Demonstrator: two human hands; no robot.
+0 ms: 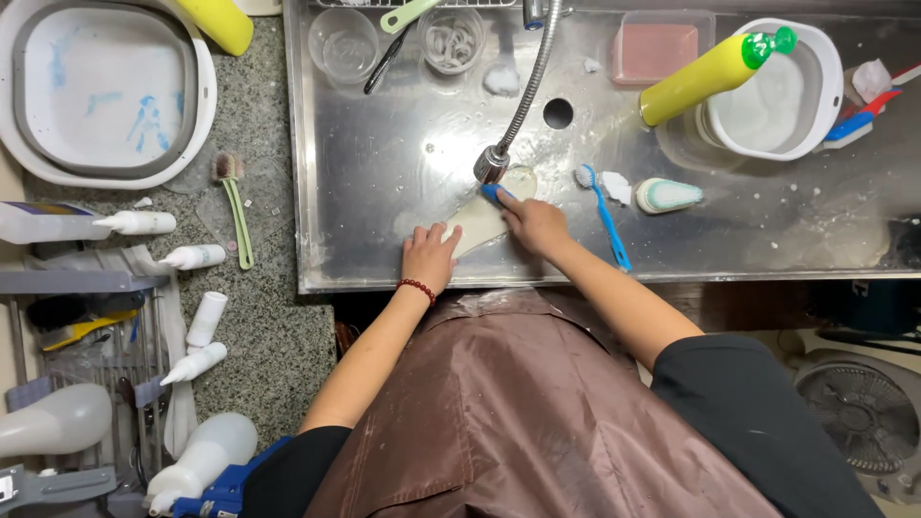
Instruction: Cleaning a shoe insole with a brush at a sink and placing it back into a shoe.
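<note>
Left hand [429, 257] pressed flat on a pale insole [480, 219] lying in the steel sink [384, 144] under the tap [492, 163]. Right hand [533, 225] closed around a blue brush [491, 192], bristles on the insole. Second blue brush [604, 216] just right of it, yellow bottle [705, 72] further back

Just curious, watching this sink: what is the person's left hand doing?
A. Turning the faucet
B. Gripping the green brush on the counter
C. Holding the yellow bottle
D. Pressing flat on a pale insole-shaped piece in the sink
D: the left hand lies spread on the pale flat piece under the faucet head, while the right hand scrubs it with a blue brush.
</note>
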